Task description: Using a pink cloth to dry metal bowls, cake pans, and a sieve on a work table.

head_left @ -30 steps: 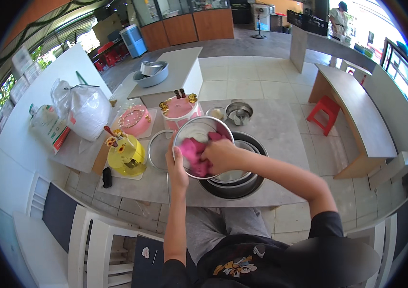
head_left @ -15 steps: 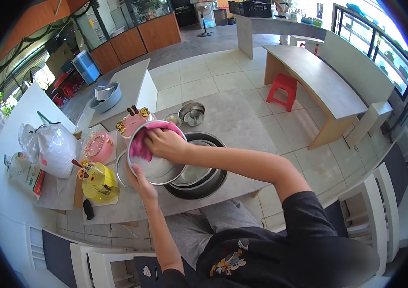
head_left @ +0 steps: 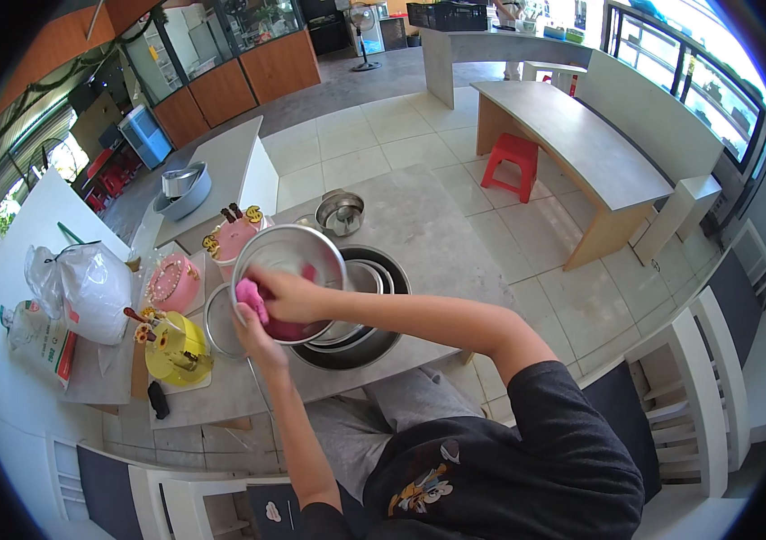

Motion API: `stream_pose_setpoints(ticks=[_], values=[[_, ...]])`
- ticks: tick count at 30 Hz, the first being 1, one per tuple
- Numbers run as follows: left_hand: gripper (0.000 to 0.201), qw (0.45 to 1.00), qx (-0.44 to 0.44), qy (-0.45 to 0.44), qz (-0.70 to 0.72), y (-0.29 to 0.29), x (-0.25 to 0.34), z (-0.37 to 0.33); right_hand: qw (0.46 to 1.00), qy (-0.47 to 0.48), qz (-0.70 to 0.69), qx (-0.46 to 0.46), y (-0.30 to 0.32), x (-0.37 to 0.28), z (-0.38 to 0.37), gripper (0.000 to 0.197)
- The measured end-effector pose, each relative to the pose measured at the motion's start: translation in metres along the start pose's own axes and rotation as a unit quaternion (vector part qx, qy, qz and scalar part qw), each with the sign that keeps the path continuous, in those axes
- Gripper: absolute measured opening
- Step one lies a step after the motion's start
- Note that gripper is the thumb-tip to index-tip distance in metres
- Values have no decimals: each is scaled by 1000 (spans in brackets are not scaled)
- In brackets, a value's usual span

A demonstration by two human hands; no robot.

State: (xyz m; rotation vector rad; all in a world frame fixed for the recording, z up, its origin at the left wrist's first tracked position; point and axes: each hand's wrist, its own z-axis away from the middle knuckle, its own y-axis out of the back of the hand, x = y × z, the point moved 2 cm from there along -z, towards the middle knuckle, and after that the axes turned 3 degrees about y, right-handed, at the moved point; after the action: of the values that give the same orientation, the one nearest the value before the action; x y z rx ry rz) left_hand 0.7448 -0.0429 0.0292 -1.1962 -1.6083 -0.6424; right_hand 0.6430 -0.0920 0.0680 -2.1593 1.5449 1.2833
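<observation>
A shiny metal bowl [head_left: 306,247] is held tilted above the grey table, its inside facing me. My left hand [head_left: 263,344] grips the lower left rim, fingers partly hidden behind the bowl. Inside, my right hand [head_left: 293,295] is closed on a bright pink cloth [head_left: 251,297], pressed to the left part of the wall; the fingers are a little blurred. Beneath and right of it stand nested metal bowls [head_left: 369,281] in a large dark bowl [head_left: 398,335]. A round metal rim with a long thin handle, perhaps a strainer [head_left: 208,324], lies partly hidden to the left.
A yellow cake [head_left: 187,340], a pink cake with beads [head_left: 187,286] and a taller pink cake [head_left: 237,236] stand left. Small metal bowls [head_left: 343,209] sit farther back. White plastic bags [head_left: 95,288] are far left. White chairs [head_left: 698,396] and a red stool [head_left: 511,166] stand right.
My right hand has drawn the pink cloth from the bowl's upper wall down to its lower left. The bowl has turned more toward me, and the whole view has shifted slightly.
</observation>
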Motion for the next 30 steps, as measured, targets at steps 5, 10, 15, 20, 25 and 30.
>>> stream_pose_setpoints(ticks=[5,10,15,20,25,30], values=[[57,996,-51,72,19,32,-20,-6,857,-58,311,-408,22,-20,8,39],[57,989,-26,18,-143,21,2,1,643,451,596,-167,28,-12,-10,36],[49,987,-5,-60,-151,27,19,-3,848,-110,406,-321,7,-24,10,36],[55,989,55,-90,-101,4,-1,10,971,-123,-76,-191,12,6,5,44],[60,969,83,-178,-149,-19,27,10,798,-84,-499,327,-7,-17,-15,36],[54,970,71,-139,-188,10,37,1,995,8,4,-103,-2,-17,3,32]])
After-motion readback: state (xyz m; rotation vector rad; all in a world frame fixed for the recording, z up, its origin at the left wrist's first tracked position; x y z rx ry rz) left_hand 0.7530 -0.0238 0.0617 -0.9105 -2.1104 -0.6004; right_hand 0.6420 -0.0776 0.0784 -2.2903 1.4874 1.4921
